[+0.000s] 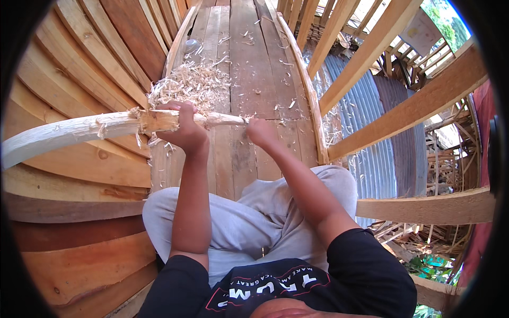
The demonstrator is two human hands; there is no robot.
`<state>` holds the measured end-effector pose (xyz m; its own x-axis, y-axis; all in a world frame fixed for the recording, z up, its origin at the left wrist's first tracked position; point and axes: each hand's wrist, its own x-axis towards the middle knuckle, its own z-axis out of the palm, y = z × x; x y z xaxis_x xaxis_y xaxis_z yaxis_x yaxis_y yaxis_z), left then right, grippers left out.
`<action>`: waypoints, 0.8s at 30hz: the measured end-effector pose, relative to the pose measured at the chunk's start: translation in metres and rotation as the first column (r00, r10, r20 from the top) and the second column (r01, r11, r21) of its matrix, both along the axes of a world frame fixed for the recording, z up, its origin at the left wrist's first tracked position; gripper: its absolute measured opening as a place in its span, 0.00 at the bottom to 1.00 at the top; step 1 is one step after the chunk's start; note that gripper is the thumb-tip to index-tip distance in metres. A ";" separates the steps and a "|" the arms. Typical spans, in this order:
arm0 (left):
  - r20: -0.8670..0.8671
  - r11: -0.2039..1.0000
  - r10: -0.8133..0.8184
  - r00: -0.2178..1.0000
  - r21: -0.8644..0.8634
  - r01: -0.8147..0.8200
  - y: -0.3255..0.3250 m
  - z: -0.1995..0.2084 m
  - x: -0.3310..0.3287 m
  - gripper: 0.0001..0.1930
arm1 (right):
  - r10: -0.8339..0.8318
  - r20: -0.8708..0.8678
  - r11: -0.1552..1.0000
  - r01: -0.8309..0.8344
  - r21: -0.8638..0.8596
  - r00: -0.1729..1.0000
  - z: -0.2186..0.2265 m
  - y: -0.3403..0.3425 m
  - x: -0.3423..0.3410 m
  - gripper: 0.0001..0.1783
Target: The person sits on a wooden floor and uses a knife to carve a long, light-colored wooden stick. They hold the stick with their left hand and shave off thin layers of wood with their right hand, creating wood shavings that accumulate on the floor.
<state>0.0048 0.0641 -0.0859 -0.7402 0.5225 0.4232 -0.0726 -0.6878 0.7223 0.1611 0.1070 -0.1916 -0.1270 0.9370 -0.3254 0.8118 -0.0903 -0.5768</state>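
Observation:
A long, pale, peeled wooden pole (69, 135) lies crosswise in front of me, running from the far left toward my hands. Curled strips cling to its surface, and a rougher yellowish stretch shows beside my left hand (186, 128). That hand is wrapped round the pole, thumb and fingers closed. My right hand (261, 132) is a fist at the right end of a narrow pale length, with a small dark band just beside the knuckles. Whether this length is the pole's tapered tip or a tool is unclear, and the fist hides what it grips.
A heap of wood shavings (193, 82) covers the plank floor (254, 63) beyond my left hand, near a small clear round container (191, 45). A slatted plank wall (79, 63) rises at left. Wooden railings (392, 127) stand at right, above corrugated metal sheets (366, 106).

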 end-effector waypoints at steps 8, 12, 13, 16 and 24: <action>0.003 1.000 -0.018 1.000 0.000 0.018 -0.002 0.001 -0.001 0.14 | 0.006 0.030 1.000 -0.007 0.019 1.000 0.046 -0.023 -0.005 0.24; -0.010 1.000 0.026 1.000 -0.014 -0.027 -0.002 -0.004 -0.011 0.11 | 0.008 0.011 0.998 -0.007 -0.056 1.000 0.062 -0.026 -0.027 0.24; -0.004 1.000 0.021 1.000 -0.008 -0.021 0.000 -0.004 -0.010 0.11 | 0.004 0.040 1.000 -0.003 -0.028 0.999 0.026 -0.010 -0.017 0.25; 0.031 0.999 -0.051 0.998 -0.005 0.051 0.004 -0.002 -0.001 0.13 | 0.052 0.183 0.998 -0.059 0.033 0.982 -0.060 0.021 0.039 0.25; -0.096 0.985 -0.156 0.983 0.053 0.161 -0.003 -0.001 -0.008 0.13 | -0.047 0.015 0.999 0.048 -0.018 0.999 0.047 -0.020 -0.013 0.28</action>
<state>-0.0034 0.0609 -0.0872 -0.6069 0.6015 0.5195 -0.1201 -0.7155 0.6882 0.1477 0.0874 -0.1446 -0.0776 0.9357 -0.3440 0.8149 -0.1393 -0.5626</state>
